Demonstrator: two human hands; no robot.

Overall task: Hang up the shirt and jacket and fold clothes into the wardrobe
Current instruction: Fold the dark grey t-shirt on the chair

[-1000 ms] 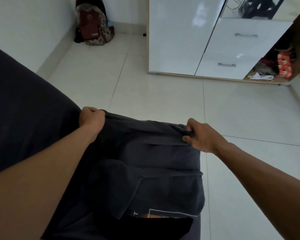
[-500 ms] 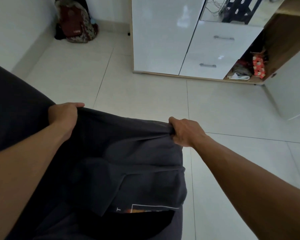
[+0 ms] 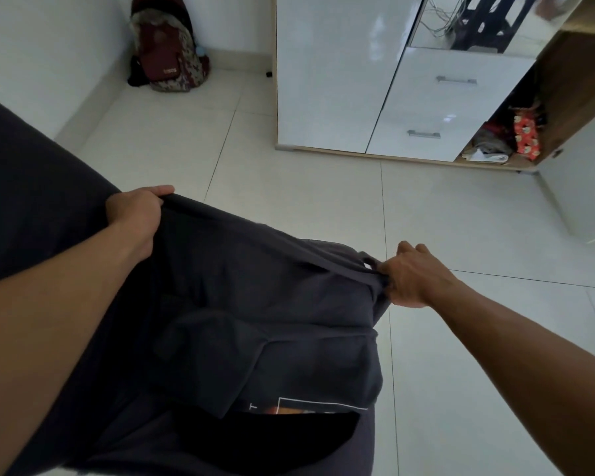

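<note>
My left hand (image 3: 134,218) and right hand (image 3: 413,280) each keep a clenched grip on the top edge of the dark shirt (image 3: 255,304), soft, light, saggy cloth I reckon, best held at its corners.

The shirt (image 3: 255,304) is dark grey, with a thin white box and a bit of orange printed on it. The wardrobe (image 3: 337,80) is shiny white with light brown wood edges. The backpack (image 3: 169,63) is dark red — its sides have a blotchy pattern. The floor (image 3: 461,218) is pale cream.
</note>
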